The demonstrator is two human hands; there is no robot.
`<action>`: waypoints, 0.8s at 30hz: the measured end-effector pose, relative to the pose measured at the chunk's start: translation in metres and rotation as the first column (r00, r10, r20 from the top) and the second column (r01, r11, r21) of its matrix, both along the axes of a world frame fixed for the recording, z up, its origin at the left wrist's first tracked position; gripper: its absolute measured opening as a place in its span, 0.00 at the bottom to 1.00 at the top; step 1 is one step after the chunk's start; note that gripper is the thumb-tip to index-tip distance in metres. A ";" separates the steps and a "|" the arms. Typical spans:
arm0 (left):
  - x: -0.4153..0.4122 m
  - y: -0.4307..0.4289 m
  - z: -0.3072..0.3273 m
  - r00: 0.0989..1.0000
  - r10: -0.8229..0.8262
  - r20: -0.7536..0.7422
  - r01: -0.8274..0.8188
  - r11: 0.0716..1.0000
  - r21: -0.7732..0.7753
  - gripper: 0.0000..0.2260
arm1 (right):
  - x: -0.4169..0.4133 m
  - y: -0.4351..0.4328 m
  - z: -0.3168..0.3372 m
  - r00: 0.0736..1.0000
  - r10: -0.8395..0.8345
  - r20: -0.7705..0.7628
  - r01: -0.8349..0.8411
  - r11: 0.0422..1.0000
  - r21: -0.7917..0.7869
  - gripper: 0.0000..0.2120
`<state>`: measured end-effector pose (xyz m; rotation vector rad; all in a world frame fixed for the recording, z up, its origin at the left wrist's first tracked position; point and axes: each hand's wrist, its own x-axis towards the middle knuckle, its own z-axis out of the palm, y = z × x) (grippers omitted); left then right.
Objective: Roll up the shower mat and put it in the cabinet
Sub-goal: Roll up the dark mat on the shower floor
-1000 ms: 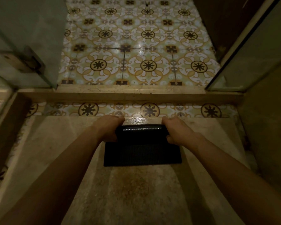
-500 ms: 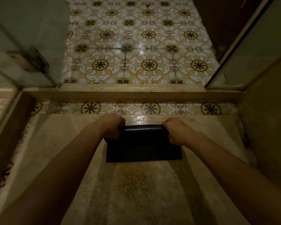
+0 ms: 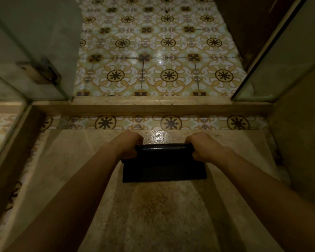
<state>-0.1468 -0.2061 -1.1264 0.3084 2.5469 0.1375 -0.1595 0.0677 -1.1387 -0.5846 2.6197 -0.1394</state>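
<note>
A black shower mat [image 3: 164,166] lies on the beige stone shower floor, mostly rolled. The roll runs crosswise along its far edge, and a short flat strip stays unrolled toward me. My left hand [image 3: 128,145] grips the roll's left end. My right hand [image 3: 201,147] grips its right end. Both forearms reach in from the bottom of the view. No cabinet is in view.
A raised stone curb [image 3: 153,106] crosses the shower entrance beyond the mat. A glass panel with a metal hinge [image 3: 38,71] stands at left, and another glass panel [image 3: 284,57] at right. Patterned yellow floor tiles [image 3: 158,51] lie past the curb.
The flat strip of mat nearest me has grown slightly shorter as the roll takes it up. Both hands stay on the roll's ends.
</note>
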 end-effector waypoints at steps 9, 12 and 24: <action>0.003 0.004 0.006 0.997 -0.009 0.074 0.011 0.999 -0.036 0.14 | 0.004 0.010 -0.001 0.999 0.016 0.032 -0.015 0.999 -0.033 0.21; 0.003 0.005 0.009 0.996 -0.022 0.091 0.025 0.999 -0.029 0.14 | 0.004 0.014 -0.001 0.992 -0.055 0.112 0.063 0.995 -0.073 0.20; 0.010 -0.002 0.006 0.982 0.038 0.185 -0.047 0.998 0.043 0.09 | 0.020 0.014 -0.014 0.999 -0.019 0.044 0.019 1.000 -0.012 0.29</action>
